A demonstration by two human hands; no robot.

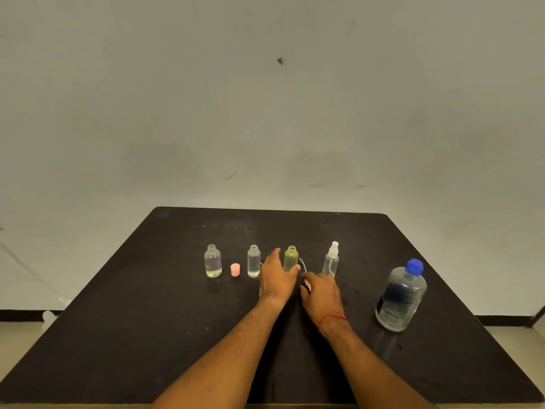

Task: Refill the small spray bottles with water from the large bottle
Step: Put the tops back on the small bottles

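Observation:
Four small bottles stand in a row on the black table [165, 335]: an uncapped clear bottle [213, 261], a second uncapped clear bottle [254, 261], an uncapped yellow-green bottle [291, 258] and a clear bottle with a white spray head [331, 259]. The large water bottle [401, 296] with a blue cap stands at the right. My left hand [277, 278] lies flat between the second clear bottle and the yellow-green one, fingers apart, thumb against the yellow-green bottle's base. My right hand [320, 290] curls over a pale spray head [307, 285] whose thin white tube [303, 264] sticks out behind it.
A pink cap [235, 269] stands between the two clear bottles. A thin white tube end [261, 264] shows beside the second clear bottle, mostly hidden by my left hand. A grey wall [265, 113] rises behind the table's far edge.

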